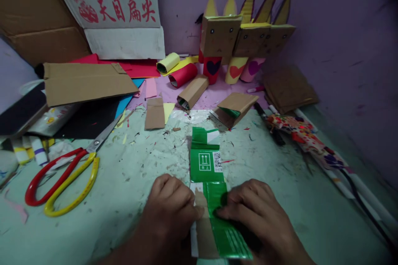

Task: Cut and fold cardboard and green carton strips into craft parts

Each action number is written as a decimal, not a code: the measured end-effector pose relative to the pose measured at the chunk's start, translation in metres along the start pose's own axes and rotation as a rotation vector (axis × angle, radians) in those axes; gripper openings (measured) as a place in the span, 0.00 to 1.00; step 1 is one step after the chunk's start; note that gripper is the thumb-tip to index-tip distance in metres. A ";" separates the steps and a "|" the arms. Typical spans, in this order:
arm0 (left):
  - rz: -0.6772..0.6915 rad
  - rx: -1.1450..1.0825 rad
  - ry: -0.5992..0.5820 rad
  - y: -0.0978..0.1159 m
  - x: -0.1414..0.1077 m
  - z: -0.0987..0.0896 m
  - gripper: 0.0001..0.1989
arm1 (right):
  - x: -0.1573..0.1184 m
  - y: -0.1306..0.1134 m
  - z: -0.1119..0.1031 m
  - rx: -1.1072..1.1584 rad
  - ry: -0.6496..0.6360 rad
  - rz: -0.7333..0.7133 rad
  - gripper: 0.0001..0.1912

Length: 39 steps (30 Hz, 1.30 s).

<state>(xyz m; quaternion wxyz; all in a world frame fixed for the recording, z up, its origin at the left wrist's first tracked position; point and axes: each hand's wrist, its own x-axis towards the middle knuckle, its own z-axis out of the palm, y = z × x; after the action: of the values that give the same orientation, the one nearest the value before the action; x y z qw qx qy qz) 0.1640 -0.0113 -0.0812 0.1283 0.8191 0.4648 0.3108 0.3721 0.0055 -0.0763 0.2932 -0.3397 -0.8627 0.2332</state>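
Note:
A creased strip of green printed cardboard (205, 165) lies lengthwise before me, with a torn brown patch on its near part. At its left edge, my left hand (171, 207) is closed, fingers curled and thumb on the cardboard. My right hand (251, 211) grips the opposite edge, its fingers bent and thumb pressing on the green surface. The strip's far end lies on the table, showing two upward arrows and a QR code. Beyond it are a folded cardboard piece (236, 105) and a small brown rectangle (155, 114).
Red and yellow scissors (90, 149) lie open at the left. Cardboard figures with yellow spikes (220, 37) stand at the back beside paper rolls (183, 75). A patterned glue gun (298, 132) with a black cord rests at the right. Scraps litter the table (130, 198).

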 end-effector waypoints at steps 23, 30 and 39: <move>-0.185 0.001 -0.040 0.013 0.004 -0.001 0.11 | 0.006 -0.009 0.006 -0.078 0.136 0.129 0.07; -0.290 0.097 -0.143 0.016 0.017 -0.011 0.09 | 0.007 -0.013 0.010 -0.156 0.202 0.204 0.12; -0.472 0.462 -0.374 0.011 0.041 -0.018 0.20 | -0.002 -0.004 0.014 -0.218 0.225 0.341 0.17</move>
<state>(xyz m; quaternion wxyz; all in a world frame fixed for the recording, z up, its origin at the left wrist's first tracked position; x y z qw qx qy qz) 0.1756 0.0160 -0.0452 0.0908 0.7393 0.6672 0.0047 0.3621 -0.0020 -0.0849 0.3055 -0.5342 -0.7747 0.1453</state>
